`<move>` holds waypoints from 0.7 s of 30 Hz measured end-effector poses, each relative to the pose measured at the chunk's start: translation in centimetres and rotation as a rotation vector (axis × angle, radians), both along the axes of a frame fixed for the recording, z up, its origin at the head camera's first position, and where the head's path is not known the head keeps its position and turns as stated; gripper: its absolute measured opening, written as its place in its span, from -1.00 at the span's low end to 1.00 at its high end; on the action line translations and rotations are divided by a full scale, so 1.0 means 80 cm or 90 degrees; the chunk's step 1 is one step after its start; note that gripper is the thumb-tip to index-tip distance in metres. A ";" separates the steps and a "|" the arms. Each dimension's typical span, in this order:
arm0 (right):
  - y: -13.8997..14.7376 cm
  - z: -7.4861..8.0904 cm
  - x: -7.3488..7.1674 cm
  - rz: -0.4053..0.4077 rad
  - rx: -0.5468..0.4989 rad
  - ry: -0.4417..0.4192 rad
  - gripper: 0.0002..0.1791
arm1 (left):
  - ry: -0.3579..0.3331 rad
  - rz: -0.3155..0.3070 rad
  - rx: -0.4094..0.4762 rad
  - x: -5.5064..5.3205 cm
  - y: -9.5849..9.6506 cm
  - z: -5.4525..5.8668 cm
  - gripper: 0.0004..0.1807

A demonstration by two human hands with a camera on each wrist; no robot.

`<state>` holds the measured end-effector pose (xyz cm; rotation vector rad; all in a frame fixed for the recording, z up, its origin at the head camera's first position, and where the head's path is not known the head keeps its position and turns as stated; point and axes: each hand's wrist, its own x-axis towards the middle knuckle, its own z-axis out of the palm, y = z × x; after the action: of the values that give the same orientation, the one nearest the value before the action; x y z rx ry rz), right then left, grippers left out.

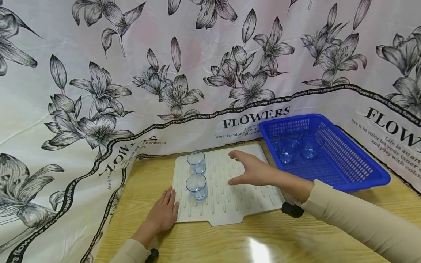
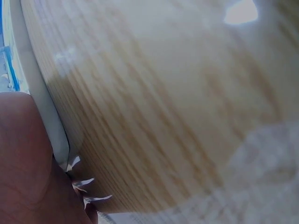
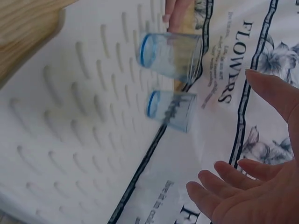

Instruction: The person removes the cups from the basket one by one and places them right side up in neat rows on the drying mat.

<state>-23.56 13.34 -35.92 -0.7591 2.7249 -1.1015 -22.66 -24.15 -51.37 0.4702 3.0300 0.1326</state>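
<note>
The white tray (image 1: 227,217) lies beneath your right hand (image 1: 252,170), empty and spread wide; your left hand (image 1: 163,212) rests straight-fingered at the tray's edge. Two upright glasses (image 1: 198,168) stand left of the right hand, the front glass (image 1: 198,189) nearer your left hand.

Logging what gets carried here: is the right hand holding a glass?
No, the right hand is empty above the white tray, with a visible gap between it and the front glass.
</note>
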 end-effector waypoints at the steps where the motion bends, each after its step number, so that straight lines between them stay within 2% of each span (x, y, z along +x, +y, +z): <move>1: 0.006 0.001 0.000 -0.006 -0.002 0.000 -0.02 | 0.001 0.001 -0.005 -0.001 0.000 -0.001 -0.31; 7: 0.039 0.009 -0.001 -0.039 -0.003 -0.006 -0.01 | 0.009 -0.004 -0.004 -0.001 -0.002 -0.004 -0.31; 15: 0.073 0.019 0.001 -0.077 0.013 0.021 -0.05 | 0.006 -0.006 0.027 0.006 0.003 0.003 -0.32; 21: 0.103 0.028 0.002 -0.108 0.028 0.023 -0.19 | -0.001 0.004 0.020 0.008 0.005 0.010 -0.31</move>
<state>-23.40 21.56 -33.66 -0.5570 2.8789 -1.0633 -22.00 -23.71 -50.59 0.4619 3.0321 0.1816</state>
